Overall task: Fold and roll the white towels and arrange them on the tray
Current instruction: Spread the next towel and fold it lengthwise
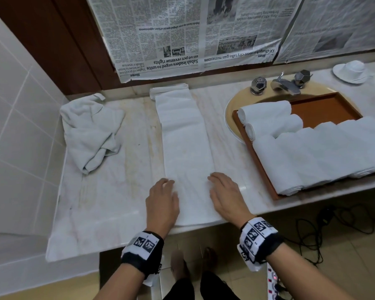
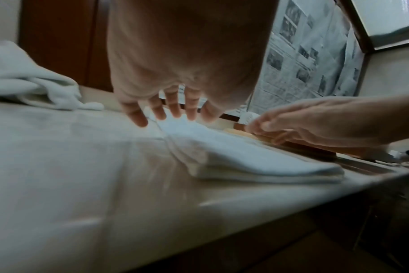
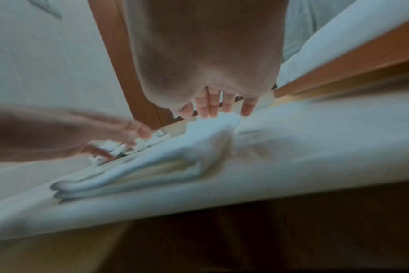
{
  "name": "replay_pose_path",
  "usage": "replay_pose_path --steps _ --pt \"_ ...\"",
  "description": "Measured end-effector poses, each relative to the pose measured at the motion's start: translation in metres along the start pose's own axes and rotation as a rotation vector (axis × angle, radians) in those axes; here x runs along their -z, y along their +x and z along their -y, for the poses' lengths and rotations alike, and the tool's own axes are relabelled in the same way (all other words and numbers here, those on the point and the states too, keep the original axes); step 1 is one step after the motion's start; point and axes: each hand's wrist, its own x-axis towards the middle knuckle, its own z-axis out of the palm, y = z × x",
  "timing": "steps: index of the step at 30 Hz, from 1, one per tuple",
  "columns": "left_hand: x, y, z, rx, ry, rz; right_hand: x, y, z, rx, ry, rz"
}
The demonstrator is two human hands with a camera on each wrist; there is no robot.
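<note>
A crumpled towel (image 1: 91,131) waits far left. The left hand (image 1: 161,204) and right hand (image 1: 226,199) lie flat, fingers straight, gripping nothing, on the near end of the strip (image 1: 185,148). Folding looks done; rolling toward the wall comes next, evenly. 6 or so rolls (image 1: 312,152) fill the tray (image 1: 325,107).

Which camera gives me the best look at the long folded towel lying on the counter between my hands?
The head view: it shows the folded towel whole, a long strip running from the counter's front edge to the back wall. The left wrist view and the right wrist view show only its near end, blurred, with stacked layers at the edge.
</note>
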Motion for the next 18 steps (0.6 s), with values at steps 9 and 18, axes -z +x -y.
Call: replay_pose_path --steps 9,18 --pt "-0.034 -0.015 0.007 -0.027 0.266 0.198 -0.036 -0.009 0.0 0.01 -0.254 0.202" --pt "-0.023 0.002 -0.017 0.055 0.133 0.147 -0.026 0.009 0.019 -0.067 -0.137 0.105"
